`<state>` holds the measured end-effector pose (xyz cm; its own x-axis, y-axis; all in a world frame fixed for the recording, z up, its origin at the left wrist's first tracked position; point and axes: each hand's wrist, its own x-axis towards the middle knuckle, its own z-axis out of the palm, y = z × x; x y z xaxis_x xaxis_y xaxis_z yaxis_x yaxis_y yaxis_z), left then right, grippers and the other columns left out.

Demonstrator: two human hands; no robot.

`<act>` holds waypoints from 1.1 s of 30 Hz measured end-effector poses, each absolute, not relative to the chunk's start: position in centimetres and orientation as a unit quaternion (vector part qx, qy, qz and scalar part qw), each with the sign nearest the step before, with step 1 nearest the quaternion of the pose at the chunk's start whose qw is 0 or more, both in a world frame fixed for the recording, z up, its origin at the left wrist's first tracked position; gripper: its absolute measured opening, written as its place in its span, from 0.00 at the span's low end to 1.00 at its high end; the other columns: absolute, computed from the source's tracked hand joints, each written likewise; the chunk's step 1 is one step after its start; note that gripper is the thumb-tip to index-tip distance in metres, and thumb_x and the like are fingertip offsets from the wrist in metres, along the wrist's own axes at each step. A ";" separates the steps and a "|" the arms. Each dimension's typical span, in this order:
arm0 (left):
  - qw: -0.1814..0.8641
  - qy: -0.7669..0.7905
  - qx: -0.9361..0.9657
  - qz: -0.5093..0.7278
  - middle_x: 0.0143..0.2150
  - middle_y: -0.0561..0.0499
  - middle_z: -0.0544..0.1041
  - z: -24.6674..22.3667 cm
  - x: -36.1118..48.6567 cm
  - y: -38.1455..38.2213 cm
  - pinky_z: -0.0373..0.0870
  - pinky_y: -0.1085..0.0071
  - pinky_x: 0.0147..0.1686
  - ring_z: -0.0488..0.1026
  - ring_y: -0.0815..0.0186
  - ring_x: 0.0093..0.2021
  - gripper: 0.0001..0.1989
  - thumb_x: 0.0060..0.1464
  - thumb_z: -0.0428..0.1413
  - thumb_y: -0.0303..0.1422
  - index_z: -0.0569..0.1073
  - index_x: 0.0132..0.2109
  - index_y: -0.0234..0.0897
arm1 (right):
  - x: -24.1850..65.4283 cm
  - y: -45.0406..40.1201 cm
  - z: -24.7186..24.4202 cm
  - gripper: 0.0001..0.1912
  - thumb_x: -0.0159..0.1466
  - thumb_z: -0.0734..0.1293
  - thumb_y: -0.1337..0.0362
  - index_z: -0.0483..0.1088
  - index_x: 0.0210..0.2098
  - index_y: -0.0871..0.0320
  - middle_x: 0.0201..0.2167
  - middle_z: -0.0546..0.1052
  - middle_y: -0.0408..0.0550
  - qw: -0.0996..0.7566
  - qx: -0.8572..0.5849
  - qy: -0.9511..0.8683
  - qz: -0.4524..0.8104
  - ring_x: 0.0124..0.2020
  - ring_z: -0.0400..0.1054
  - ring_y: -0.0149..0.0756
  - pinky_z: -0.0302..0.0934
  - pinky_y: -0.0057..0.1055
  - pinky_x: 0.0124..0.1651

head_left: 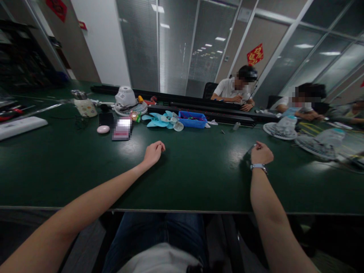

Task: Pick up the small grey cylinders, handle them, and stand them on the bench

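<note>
My left hand (154, 152) is over the green table (193, 170), left of the middle, with its fingers curled inward; nothing shows in it. Farther right, my right hand (262, 153), with a watch at the wrist, has its fingers bent around a small, dark, see-through thing (249, 151) that I cannot make out. Beyond my left hand lie light-blue fan blades (160, 120) and a blue bin (192, 120) with small parts and wires. A pink oval object (103, 129) and a blurred-out flat item (122, 129) lie to the left.
A white fan part (126, 96), a patterned bottle (85, 107) and a long white object (21, 127) stand or lie at the left. Black bars (182, 105) run along the back. Fan parts (284, 128) lie at the right. Across the table sits a person (227, 89), with others farther right.
</note>
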<state>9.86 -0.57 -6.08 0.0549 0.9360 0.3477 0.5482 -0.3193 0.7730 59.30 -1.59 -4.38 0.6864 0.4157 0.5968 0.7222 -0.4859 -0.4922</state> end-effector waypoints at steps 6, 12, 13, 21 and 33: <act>0.228 0.536 0.692 0.427 0.27 0.52 0.73 -6.0 9.8 -0.7 0.63 0.69 0.35 0.71 0.64 0.32 0.13 0.53 0.43 0.30 0.70 0.27 0.39 | 58.7 -1.2 -4.8 0.24 0.61 0.62 0.61 0.73 0.55 0.58 0.44 0.79 0.60 0.413 -0.824 -0.335 -0.194 0.46 0.73 0.50 0.62 0.43 0.49; 0.226 0.541 0.693 0.419 0.27 0.52 0.74 -5.8 9.9 -0.7 0.64 0.70 0.35 0.71 0.64 0.32 0.13 0.53 0.43 0.30 0.69 0.27 0.39 | 59.0 -1.2 -5.7 0.33 0.55 0.71 0.59 0.68 0.59 0.64 0.48 0.77 0.63 0.438 -0.843 -0.292 -0.110 0.49 0.72 0.54 0.63 0.45 0.53; 0.227 0.539 0.694 0.420 0.27 0.52 0.73 -5.9 9.9 -0.7 0.63 0.70 0.35 0.71 0.63 0.32 0.13 0.53 0.43 0.30 0.69 0.27 0.39 | 59.2 -1.2 -5.7 0.32 0.54 0.72 0.60 0.70 0.57 0.64 0.48 0.77 0.64 0.436 -0.848 -0.284 -0.101 0.49 0.72 0.54 0.64 0.45 0.53; 0.223 0.536 0.700 0.416 0.27 0.52 0.74 -6.1 9.8 -0.6 0.64 0.70 0.35 0.72 0.63 0.32 0.13 0.54 0.43 0.31 0.70 0.28 0.39 | 51.5 1.0 -4.5 0.24 0.54 0.73 0.57 0.73 0.47 0.63 0.42 0.81 0.57 0.505 -0.736 -0.448 0.045 0.43 0.76 0.43 0.67 0.37 0.49; 0.282 0.477 0.722 0.414 0.40 0.50 0.79 -5.0 10.2 -2.0 0.66 0.67 0.42 0.72 0.61 0.41 0.15 0.58 0.50 0.37 0.78 0.45 0.40 | 31.1 -6.5 -4.7 0.23 0.56 0.75 0.60 0.72 0.50 0.58 0.45 0.80 0.50 0.428 -0.415 -0.722 0.351 0.46 0.76 0.38 0.68 0.37 0.53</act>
